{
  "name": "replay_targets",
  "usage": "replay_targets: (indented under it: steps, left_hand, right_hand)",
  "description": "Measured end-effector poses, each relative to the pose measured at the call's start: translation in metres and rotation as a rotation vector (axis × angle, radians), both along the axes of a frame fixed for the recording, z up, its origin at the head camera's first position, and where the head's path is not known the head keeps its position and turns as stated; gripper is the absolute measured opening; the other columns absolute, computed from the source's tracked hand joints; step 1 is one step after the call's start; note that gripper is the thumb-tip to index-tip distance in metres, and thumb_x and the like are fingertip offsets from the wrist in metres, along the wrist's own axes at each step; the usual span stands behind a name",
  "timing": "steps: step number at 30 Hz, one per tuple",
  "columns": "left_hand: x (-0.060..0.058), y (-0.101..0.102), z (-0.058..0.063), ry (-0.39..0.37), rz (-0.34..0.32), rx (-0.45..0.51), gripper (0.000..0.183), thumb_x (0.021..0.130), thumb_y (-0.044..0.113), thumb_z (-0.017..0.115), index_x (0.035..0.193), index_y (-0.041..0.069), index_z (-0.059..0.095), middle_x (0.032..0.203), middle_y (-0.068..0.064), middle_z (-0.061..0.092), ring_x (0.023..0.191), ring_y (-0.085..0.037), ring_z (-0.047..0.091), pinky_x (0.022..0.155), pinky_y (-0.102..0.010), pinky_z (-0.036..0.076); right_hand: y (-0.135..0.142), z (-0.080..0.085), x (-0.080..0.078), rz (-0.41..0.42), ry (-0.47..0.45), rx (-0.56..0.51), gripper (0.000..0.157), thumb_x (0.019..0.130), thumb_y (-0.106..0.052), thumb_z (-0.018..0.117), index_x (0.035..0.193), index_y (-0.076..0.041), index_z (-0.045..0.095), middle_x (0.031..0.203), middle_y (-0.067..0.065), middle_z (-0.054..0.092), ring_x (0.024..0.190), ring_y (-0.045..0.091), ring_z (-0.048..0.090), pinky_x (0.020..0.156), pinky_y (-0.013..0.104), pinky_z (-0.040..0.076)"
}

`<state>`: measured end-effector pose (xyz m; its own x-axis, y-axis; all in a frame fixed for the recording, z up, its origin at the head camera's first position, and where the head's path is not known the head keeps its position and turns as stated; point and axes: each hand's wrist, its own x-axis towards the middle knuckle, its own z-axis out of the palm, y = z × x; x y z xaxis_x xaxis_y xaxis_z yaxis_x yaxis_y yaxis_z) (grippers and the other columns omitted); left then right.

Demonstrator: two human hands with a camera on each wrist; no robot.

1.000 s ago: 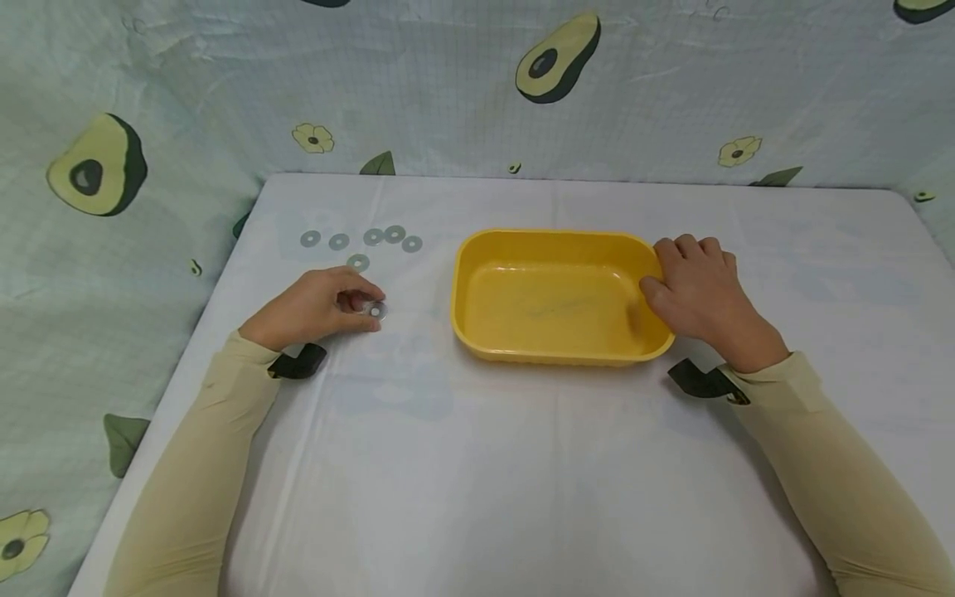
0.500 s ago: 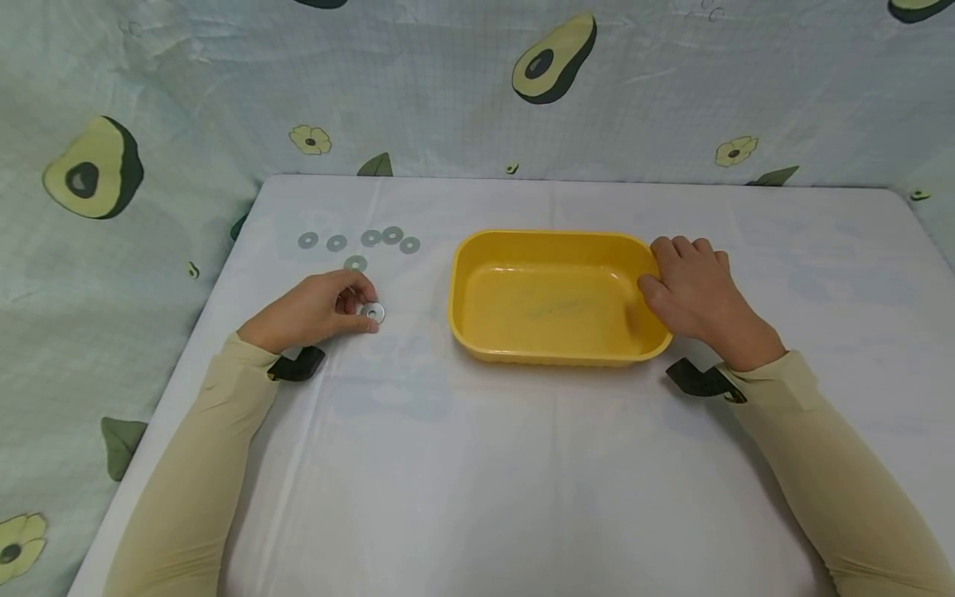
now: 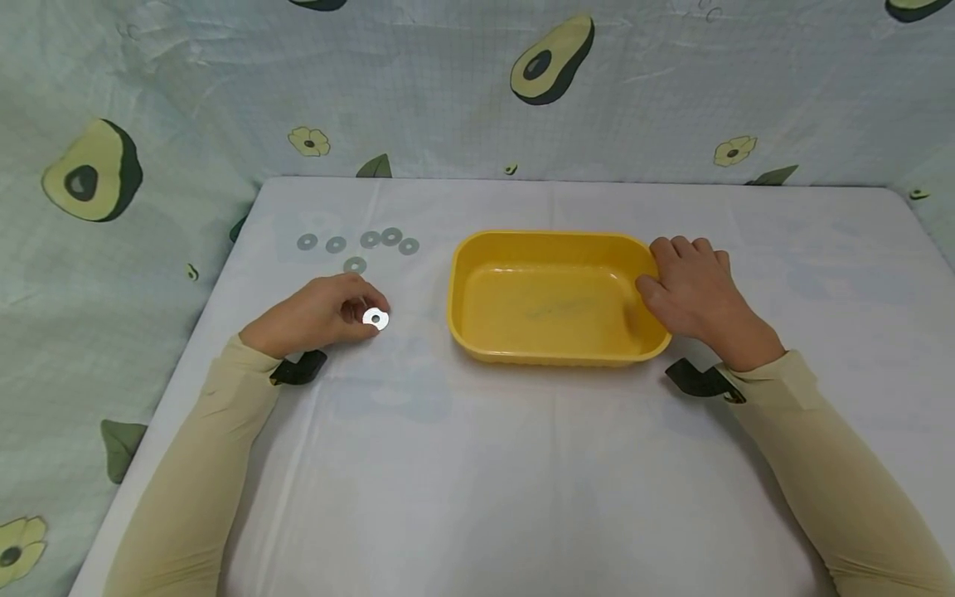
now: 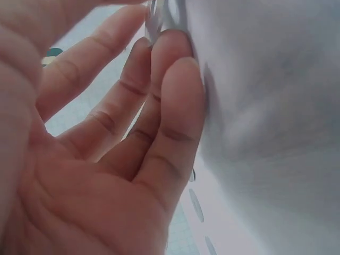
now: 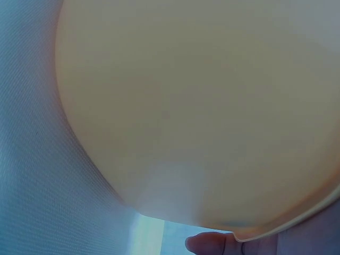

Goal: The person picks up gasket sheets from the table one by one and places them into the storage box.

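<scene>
My left hand [image 3: 324, 311] pinches a shiny metal washer [image 3: 375, 318] between thumb and fingertips, low over the left part of the table. In the left wrist view the washer [image 4: 153, 16] is cut off by the top edge, beside the curled fingers [image 4: 183, 101]. To the right stands a yellow plastic tray [image 3: 552, 311] with nothing in it. My right hand [image 3: 694, 294] grips its right rim, thumb on the inner side and fingers over the edge. The tray's wall [image 5: 196, 106] fills most of the right wrist view, with a fingertip [image 5: 207, 243] showing under the rim.
Several flat grey washers [image 3: 391, 237] lie loose beyond my left hand, the nearest washer [image 3: 355, 265] close to its knuckles. A white cloth covers the table [image 3: 507, 481]. Behind and to the left hangs an avocado-print curtain [image 3: 433, 91].
The washer in my left hand has turned to face the camera and shifted slightly nearer, with the fingertips closing in around it. My right hand and the tray stay where they were.
</scene>
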<state>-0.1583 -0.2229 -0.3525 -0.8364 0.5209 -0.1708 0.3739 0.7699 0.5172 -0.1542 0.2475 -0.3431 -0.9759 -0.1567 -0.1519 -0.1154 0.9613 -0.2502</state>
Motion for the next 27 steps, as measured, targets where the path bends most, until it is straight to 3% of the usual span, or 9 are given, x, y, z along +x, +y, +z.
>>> replay_targets:
  steps: [5, 12, 19, 27]
  left_hand:
    - [-0.0001, 0.0002, 0.0000, 0.000, -0.005, -0.009, 0.027, 0.089, 0.011, 0.079, 0.116, 0.011, 0.075, 0.107, -0.004, 0.070, 0.091, -0.015, 0.062, 0.082, -0.027, 0.053]
    - [0.0001, -0.0004, 0.0000, 0.043, -0.034, -0.010, 0.026, 0.089, 0.012, 0.080, 0.114, 0.011, 0.075, 0.102, -0.003, 0.069, 0.089, -0.014, 0.061, 0.080, -0.027, 0.052]
    - [0.0003, 0.0010, 0.0011, 0.050, -0.008, -0.041, 0.028, 0.088, 0.014, 0.081, 0.115, 0.010, 0.075, 0.103, -0.005, 0.070, 0.092, -0.017, 0.061, 0.084, -0.034, 0.053]
    - [-0.0002, 0.0068, -0.0025, 0.078, -0.011, -0.022, 0.028, 0.087, 0.014, 0.082, 0.113, 0.006, 0.074, 0.097, -0.006, 0.068, 0.086, -0.016, 0.061, 0.080, -0.030, 0.053]
  right_hand:
    - [0.0008, -0.0003, 0.0003, 0.004, 0.003, 0.000, 0.051, 0.100, -0.025, 0.032, 0.136, 0.008, 0.046, 0.132, 0.029, 0.050, 0.112, 0.048, 0.038, 0.097, 0.064, 0.031]
    - [0.0014, -0.0011, -0.0004, 0.002, 0.003, 0.004, 0.051, 0.101, -0.026, 0.032, 0.136, 0.008, 0.046, 0.133, 0.030, 0.050, 0.113, 0.048, 0.038, 0.097, 0.064, 0.031]
    - [0.0010, -0.0002, 0.0004, 0.003, 0.010, 0.002, 0.049, 0.101, -0.026, 0.033, 0.134, 0.008, 0.047, 0.131, 0.029, 0.051, 0.112, 0.047, 0.038, 0.097, 0.064, 0.030]
    - [0.0019, -0.0007, 0.0005, 0.009, 0.015, -0.004, 0.050, 0.101, -0.026, 0.032, 0.136, 0.007, 0.047, 0.132, 0.030, 0.051, 0.112, 0.048, 0.038, 0.096, 0.063, 0.030]
